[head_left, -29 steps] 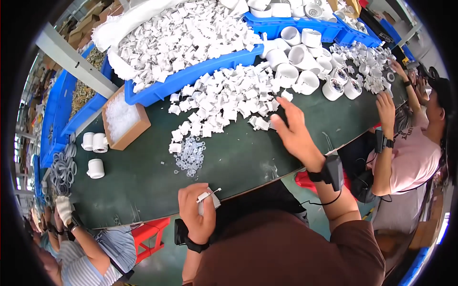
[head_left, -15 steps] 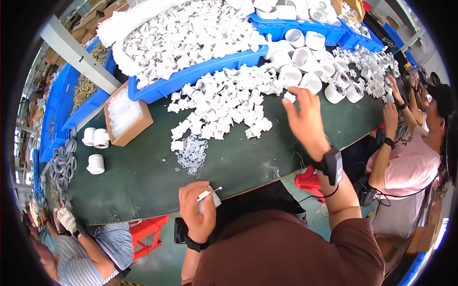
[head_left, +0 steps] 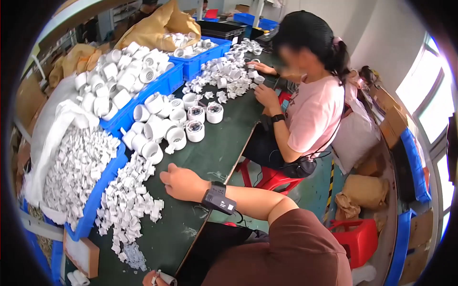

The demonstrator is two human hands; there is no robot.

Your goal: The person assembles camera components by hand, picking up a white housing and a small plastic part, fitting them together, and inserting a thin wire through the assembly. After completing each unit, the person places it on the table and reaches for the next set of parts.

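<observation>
Left hand [head_left: 150, 278], cut by the lower edge of view, is clamped on a white cylindrical part [head_left: 167, 279] at the green table [head_left: 205, 155]'s near side; right hand [head_left: 185, 183], fingers bent, is near small white clips [head_left: 125, 202] and white cups [head_left: 153, 129], grip indeterminable.

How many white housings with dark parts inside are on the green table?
3: the front housing, nearest of them to the right hand, and a left housing and right housing side by side beyond it. Others may be hidden.
</observation>
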